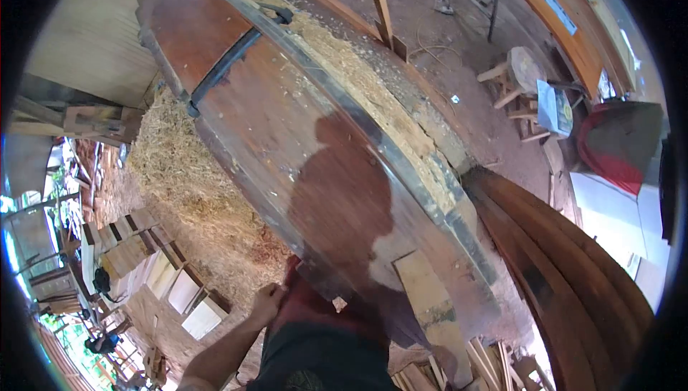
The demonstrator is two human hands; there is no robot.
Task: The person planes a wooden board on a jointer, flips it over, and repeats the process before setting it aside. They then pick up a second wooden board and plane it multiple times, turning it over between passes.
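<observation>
My left hand (268, 302) is low in the view, beside my red and dark clothing, just off the near left edge of a long wooden workbench (265, 133). Its fingers are curled closed; what they hold, if anything, is hidden. My right hand does not show. The bench top is reddish brown and dusty, with my shadow across its middle. A dark metal bar (226, 65) crosses the far end of the bench. Near me at the right, a pale wooden board (423, 287) lies on the bench's near end.
Wood shavings (186, 165) are heaped left of the bench. Cut wooden blocks (161, 273) are stacked at the lower left. Long dark planks (559, 276) lean at the right. A wooden stool (527, 68) stands farther back. An upright stick (378, 4) rises beyond the bench.
</observation>
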